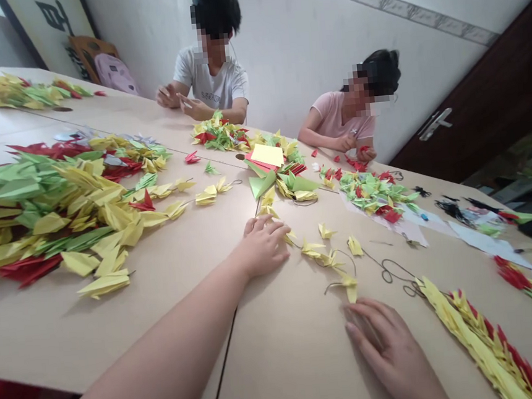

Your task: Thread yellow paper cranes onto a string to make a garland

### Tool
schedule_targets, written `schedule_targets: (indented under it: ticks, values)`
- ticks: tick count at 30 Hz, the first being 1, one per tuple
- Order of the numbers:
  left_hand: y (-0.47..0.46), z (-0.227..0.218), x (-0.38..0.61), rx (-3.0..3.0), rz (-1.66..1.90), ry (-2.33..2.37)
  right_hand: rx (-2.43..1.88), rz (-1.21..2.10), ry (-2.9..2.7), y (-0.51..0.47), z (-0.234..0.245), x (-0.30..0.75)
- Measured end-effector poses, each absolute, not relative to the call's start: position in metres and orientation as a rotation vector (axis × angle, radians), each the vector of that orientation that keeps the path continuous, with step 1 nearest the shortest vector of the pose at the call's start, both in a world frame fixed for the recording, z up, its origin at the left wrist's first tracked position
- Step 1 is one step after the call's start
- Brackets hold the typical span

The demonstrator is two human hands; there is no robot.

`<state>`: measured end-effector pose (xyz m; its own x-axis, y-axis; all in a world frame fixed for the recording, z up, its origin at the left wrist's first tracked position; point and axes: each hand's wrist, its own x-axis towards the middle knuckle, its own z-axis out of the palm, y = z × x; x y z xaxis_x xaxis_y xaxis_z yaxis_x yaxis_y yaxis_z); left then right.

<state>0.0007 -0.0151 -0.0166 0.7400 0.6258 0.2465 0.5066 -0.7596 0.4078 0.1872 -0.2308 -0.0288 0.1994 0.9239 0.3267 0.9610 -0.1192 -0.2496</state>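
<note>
Palm down near the table seam, my left hand [267, 246] has its fingers slightly spread beside a row of small yellow folded-paper cranes; what lies under its fingertips is hidden. My right hand [393, 347] rests at the lower right, thumb and fingers apart. Just beyond its fingertips is a yellow paper crane [351, 288] by the end of a dark cord [332, 285]. More yellow cranes [312, 248] lie between the hands. One loose yellow crane [354, 246] sits to their right. Farther right, a long strung garland [463, 325] of yellow and red folded paper trails a looped cord [393, 272].
A large heap of folded paper [75, 204] covers the left side. Ahead lie square paper sheets [266, 155] and a green-red pile [377, 190]. Across the table sit one person in a white shirt [212, 83] and another in pink [337, 115], both handling small pieces.
</note>
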Motion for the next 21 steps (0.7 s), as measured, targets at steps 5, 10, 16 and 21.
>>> schedule_targets:
  ticks: [5,10,16,21]
  values:
    - [-0.013,-0.019,0.000,2.625,0.564,0.946,-1.992,-0.469,-2.014,-0.192,-0.012,0.181]
    - [-0.011,-0.021,-0.001,2.630,0.643,0.990,-1.844,-0.744,-2.223,-0.162,-0.011,0.182]
    - [-0.008,-0.021,-0.001,2.575,0.697,1.065,-1.656,-0.814,-2.296,-0.143,-0.013,0.179]
    - [-0.006,-0.021,-0.001,2.559,0.718,1.064,-1.598,-0.771,-2.175,-0.129,-0.014,0.175]
